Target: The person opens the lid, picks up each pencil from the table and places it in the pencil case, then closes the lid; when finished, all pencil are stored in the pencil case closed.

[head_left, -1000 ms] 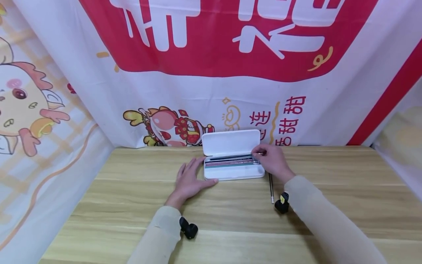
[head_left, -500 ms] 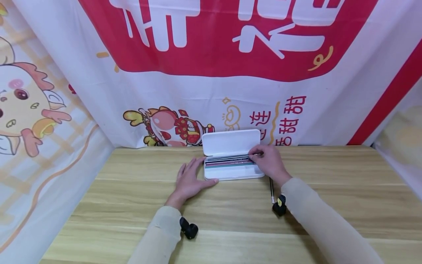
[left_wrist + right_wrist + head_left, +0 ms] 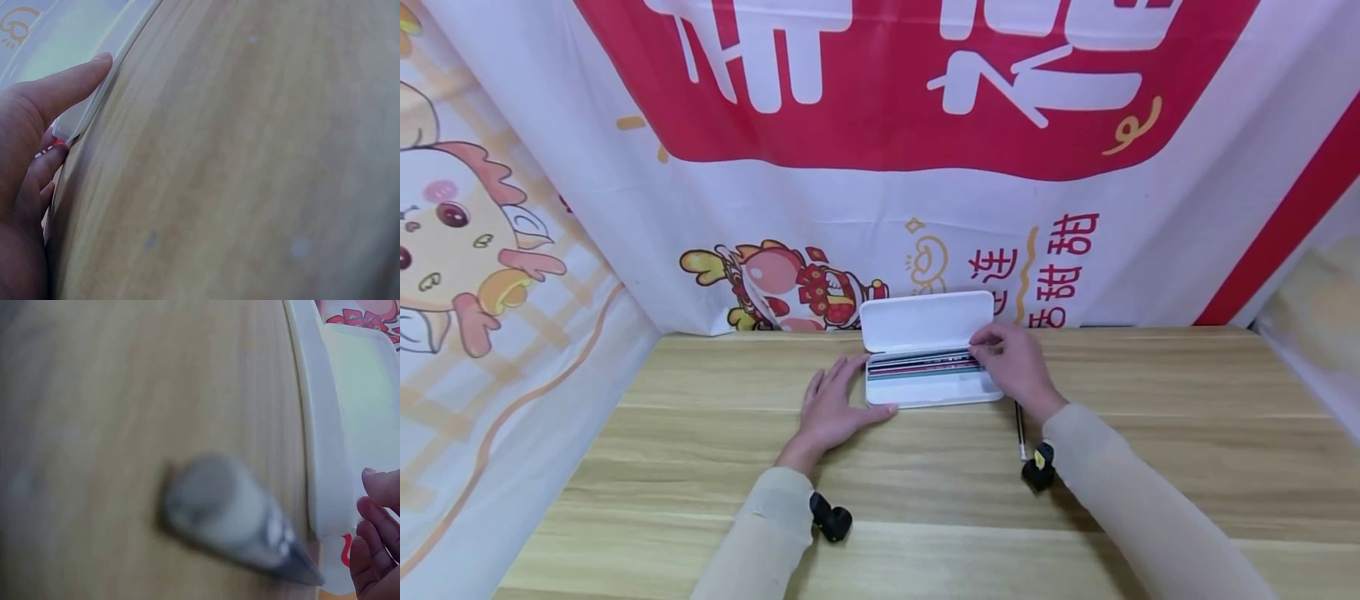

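In the head view a white pencil case (image 3: 932,390) lies on the table with its lid raised at the back. Several pencils (image 3: 917,364) lie lengthwise in its rear half. My left hand (image 3: 833,408) rests at the case's left end, fingers spread and thumb along the front edge; the left wrist view shows the thumb on the rim. My right hand (image 3: 1017,371) is over the right end, fingers loosely bent by the pencils' ends. Nothing shows between its thumb and fingers in the right wrist view. A dark pencil (image 3: 1020,433) lies on the table below that hand.
The wooden table (image 3: 925,550) reaches back to a printed cloth (image 3: 820,200) that hangs close behind the raised lid. The loose pencil's pale eraser end (image 3: 209,494) looms blurred in the right wrist view. Another patterned cloth (image 3: 572,333) hangs along the left side.
The right hand moved slightly left, then stayed over the case's right end. A dark pencil end seen between its fingers earlier no longer shows. The left hand has kept its place.
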Tool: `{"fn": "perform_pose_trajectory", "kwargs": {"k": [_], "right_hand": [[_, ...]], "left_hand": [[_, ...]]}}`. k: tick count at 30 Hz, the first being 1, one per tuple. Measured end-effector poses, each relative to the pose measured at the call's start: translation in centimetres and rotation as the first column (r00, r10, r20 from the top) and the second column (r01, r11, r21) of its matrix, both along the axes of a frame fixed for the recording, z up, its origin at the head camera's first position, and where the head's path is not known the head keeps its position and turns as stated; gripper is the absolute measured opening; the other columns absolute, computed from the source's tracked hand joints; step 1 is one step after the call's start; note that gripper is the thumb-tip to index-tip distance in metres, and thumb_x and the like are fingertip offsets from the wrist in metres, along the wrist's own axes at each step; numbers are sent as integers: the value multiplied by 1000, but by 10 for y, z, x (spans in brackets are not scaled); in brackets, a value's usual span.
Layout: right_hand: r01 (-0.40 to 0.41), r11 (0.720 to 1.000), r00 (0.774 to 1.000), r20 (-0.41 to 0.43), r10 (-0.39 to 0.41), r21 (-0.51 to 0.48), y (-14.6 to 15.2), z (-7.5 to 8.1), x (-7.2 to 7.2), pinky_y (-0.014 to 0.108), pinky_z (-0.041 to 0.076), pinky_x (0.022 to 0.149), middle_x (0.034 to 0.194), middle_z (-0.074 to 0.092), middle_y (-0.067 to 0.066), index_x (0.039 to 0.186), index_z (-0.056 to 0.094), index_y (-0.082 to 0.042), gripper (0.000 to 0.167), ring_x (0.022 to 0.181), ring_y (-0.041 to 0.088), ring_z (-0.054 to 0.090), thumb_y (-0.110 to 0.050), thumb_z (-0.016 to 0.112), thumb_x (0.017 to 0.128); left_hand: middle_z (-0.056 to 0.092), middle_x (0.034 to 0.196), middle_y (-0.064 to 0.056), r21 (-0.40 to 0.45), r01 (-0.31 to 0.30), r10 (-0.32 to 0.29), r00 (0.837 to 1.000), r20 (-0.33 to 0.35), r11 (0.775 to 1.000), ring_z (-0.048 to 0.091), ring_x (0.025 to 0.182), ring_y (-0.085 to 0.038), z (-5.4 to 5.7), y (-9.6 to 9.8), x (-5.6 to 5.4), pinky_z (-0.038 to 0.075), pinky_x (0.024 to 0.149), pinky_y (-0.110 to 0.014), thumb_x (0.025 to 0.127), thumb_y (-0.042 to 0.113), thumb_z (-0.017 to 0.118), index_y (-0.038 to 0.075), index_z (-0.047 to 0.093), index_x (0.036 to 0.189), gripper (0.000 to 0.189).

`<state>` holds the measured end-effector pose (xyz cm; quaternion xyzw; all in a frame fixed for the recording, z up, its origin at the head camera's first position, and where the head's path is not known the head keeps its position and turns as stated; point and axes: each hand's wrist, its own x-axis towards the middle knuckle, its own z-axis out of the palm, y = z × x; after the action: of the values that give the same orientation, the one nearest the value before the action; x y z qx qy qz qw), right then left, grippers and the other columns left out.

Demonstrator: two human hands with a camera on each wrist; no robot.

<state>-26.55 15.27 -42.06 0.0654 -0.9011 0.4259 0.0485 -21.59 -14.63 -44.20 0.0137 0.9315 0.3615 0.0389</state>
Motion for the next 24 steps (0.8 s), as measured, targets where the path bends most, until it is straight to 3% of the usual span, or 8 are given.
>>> {"fn": "perform_pose_trajectory", "kwargs": {"k": [7, 15, 18, 21, 24], "right_hand": [[11, 999, 1000, 4, -11, -35, 18, 16, 20, 41, 55, 93, 118, 71, 8, 114, 76, -14, 13, 111, 27, 60, -20, 71, 104], [76, 990, 994, 82, -66, -121, 44, 37, 63, 36, 54, 98, 121, 73, 6, 119, 75, -16, 23, 114, 23, 63, -33, 72, 104], [139, 978, 982, 147, -116, -156, 57, 33, 81, 30, 54, 97, 127, 72, 7, 125, 73, -16, 35, 116, 21, 62, -43, 72, 104], [185, 963, 965, 221, -141, -196, 71, 19, 98, 25, 56, 90, 129, 71, 7, 130, 72, -12, 42, 114, 18, 61, -44, 74, 102], [244, 944, 935, 313, -168, -223, 88, 2, 111, 23, 58, 82, 120, 72, -3, 129, 72, -12, 44, 104, 12, 62, -44, 77, 100]], "left_hand": [[32, 178, -5, -13, 2, -2, 1000, 11, 1000, 17, 170, -29, 0, 1, 0, -2, 139, -56, 80, 63, 88, 33, 39, 166, 104], [32, 178, -6, -7, 14, -14, 1000, 4, 1000, 17, 170, -30, 2, 1, 1, -3, 139, -57, 80, 62, 89, 31, 39, 166, 105], [31, 179, -6, -8, 19, -19, 1000, 0, 1000, 17, 170, -30, 3, 2, 1, -3, 139, -57, 80, 62, 88, 30, 39, 167, 105], [31, 179, -7, -14, 21, -21, 1000, -4, 1000, 17, 170, -31, 2, 2, 0, -2, 139, -57, 80, 63, 88, 30, 39, 167, 104], [32, 178, -7, -15, 24, -24, 1000, -1, 1000, 16, 170, -32, 1, 1, 0, -2, 139, -57, 81, 63, 87, 30, 40, 166, 103]]}}
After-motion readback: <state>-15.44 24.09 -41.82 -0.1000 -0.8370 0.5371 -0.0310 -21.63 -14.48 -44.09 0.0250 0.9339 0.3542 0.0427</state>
